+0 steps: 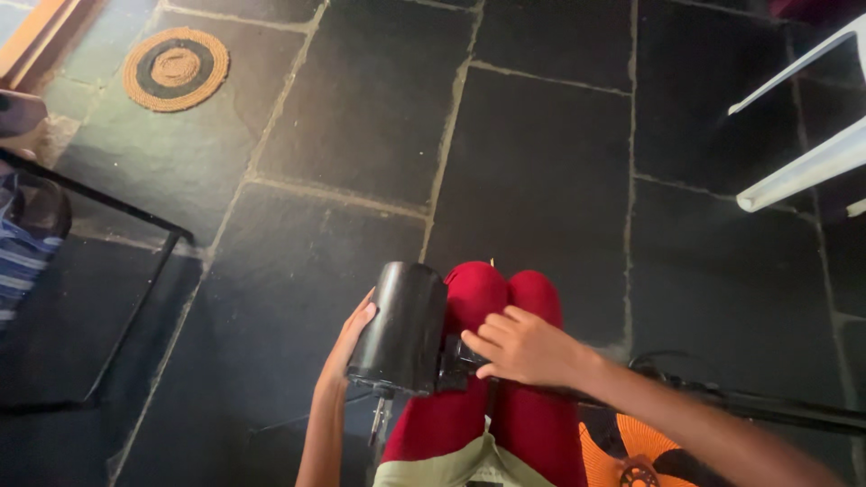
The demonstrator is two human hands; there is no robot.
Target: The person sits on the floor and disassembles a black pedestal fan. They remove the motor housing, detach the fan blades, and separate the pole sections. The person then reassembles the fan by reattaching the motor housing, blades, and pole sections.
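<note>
Hands on black cylinder (401, 329) — left (347, 347) cupping, right (519, 347) curled at its base

Dark stone-slab floor (541, 162), 1 round woven mat (176, 68), white plastic chair (812, 162).

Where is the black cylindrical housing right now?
In the head view, the black cylindrical housing sits low centre on the person's red-clad knees, between the left hand and right hand.
</note>
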